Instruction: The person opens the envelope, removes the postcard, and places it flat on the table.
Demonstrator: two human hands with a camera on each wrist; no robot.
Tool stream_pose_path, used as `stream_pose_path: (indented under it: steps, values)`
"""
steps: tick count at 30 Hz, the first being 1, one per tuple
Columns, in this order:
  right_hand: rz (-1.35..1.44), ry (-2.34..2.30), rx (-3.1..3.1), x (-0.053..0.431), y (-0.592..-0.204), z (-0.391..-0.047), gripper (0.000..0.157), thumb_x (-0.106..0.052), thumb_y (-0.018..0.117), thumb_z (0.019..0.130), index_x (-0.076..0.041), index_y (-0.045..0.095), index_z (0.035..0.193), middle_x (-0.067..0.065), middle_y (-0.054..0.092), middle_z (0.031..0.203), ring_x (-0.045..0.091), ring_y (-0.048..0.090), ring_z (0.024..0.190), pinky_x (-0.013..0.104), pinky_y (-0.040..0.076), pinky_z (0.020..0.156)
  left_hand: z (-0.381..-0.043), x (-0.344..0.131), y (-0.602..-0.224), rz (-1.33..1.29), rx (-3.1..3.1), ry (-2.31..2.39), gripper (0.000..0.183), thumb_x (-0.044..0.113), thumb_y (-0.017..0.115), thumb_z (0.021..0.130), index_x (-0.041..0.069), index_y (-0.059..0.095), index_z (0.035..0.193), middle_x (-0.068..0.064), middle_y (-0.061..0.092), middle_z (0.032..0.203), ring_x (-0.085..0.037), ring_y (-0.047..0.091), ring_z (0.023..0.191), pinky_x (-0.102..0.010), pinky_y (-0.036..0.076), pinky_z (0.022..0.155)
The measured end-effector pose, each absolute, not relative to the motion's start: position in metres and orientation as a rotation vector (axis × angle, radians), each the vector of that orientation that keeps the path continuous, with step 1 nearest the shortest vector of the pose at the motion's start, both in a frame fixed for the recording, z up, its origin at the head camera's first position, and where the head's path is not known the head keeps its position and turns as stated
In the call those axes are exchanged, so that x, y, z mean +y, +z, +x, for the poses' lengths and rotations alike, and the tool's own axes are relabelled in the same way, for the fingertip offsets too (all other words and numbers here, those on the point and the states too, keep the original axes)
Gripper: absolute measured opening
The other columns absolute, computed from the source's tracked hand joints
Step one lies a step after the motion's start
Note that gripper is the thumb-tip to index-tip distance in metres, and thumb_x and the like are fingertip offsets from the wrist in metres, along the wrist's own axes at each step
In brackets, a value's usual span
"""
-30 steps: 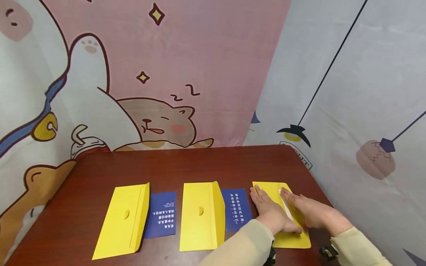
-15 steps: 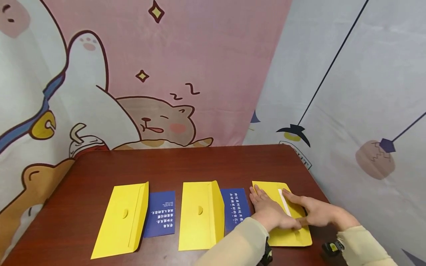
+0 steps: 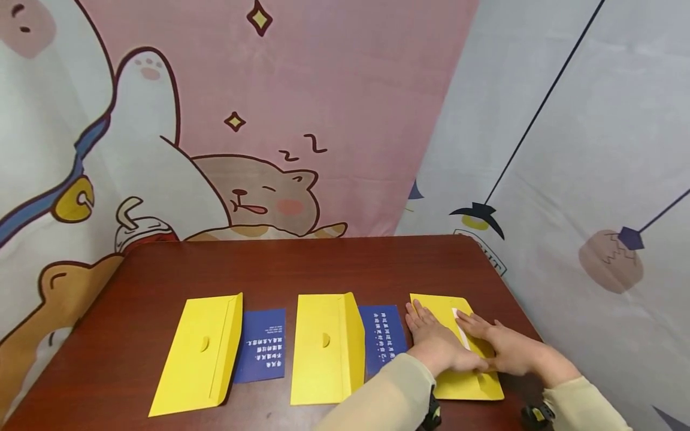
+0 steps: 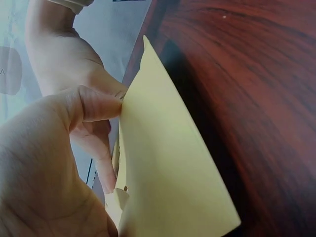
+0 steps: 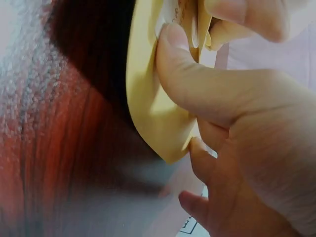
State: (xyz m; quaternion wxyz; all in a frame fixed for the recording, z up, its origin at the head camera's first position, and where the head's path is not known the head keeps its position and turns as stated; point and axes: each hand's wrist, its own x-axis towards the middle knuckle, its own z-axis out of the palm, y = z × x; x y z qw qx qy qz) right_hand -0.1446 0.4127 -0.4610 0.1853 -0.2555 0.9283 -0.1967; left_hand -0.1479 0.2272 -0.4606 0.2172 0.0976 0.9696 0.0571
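The yellow envelope point(image 3: 439, 302) at the table's right lies under both hands, a white strip point(image 3: 460, 329) running along it. My left hand point(image 3: 438, 346) rests on its left part with straight fingers, the thumb stretched towards the right hand. Over the strip and the right part lies my right hand point(image 3: 512, 348), fingers extended; in the head view the thumbs meet near the envelope's lower part. In the right wrist view the right thumb point(image 5: 177, 54) touches the envelope's yellow flap point(image 5: 148, 84) beside a white piece. The left thumb point(image 4: 98, 106) is at the envelope's edge in the left wrist view.
Two more yellow envelopes lie on the table, one at the left point(image 3: 194, 359) and one in the middle point(image 3: 318, 359). Right of each lies a blue card with white writing, the left card point(image 3: 261, 344) and the middle card point(image 3: 381, 329). A cartoon-printed cloth point(image 3: 323, 90) hangs behind.
My right hand's fingers have shifted slightly and now lie lower and flatter across the strip than half a second ago. The left hand has stayed nearly still on the envelope.
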Motion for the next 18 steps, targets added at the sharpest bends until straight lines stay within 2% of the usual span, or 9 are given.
stream_pose_path:
  steps: [8, 13, 18]
  values:
    - [-0.651, -0.374, 2.711, 0.4102, -0.4613, -0.1445, 0.099, -0.055, 0.087, 0.079, -0.006, 0.051, 0.157, 0.011, 0.039, 0.168, 0.053, 0.025, 0.152, 0.084, 0.018, 0.108, -0.1477, 0.2282, -0.4652, 0.297, 2.7, 0.166, 0.13, 0.105, 0.046, 0.065, 0.03, 0.026, 0.169, -0.009, 0.01, 0.176, -0.038, -0.001, 0.161, -0.053, 0.006, 0.127]
    - [-0.62, -0.343, 2.716, 0.4096, -0.4602, -0.1462, 0.1, -0.053, 0.089, 0.076, -0.007, 0.051, 0.157, 0.009, 0.039, 0.167, 0.053, 0.025, 0.152, 0.085, 0.016, 0.107, -0.1486, 0.2277, -0.4653, 0.288, 2.694, 0.186, 0.129, 0.105, 0.047, 0.064, 0.031, 0.026, 0.168, -0.009, 0.011, 0.176, -0.037, -0.001, 0.161, -0.053, 0.006, 0.127]
    - [-0.608, -0.303, 2.721, 0.407, -0.4571, -0.145, 0.1, -0.055, 0.089, 0.076, -0.008, 0.052, 0.157, 0.009, 0.04, 0.167, 0.054, 0.026, 0.151, 0.085, 0.016, 0.107, -0.1482, 0.2263, -0.466, 0.276, 2.702, 0.196, 0.132, 0.105, 0.048, 0.064, 0.028, 0.025, 0.169, -0.008, 0.011, 0.176, -0.036, -0.002, 0.161, -0.052, 0.005, 0.127]
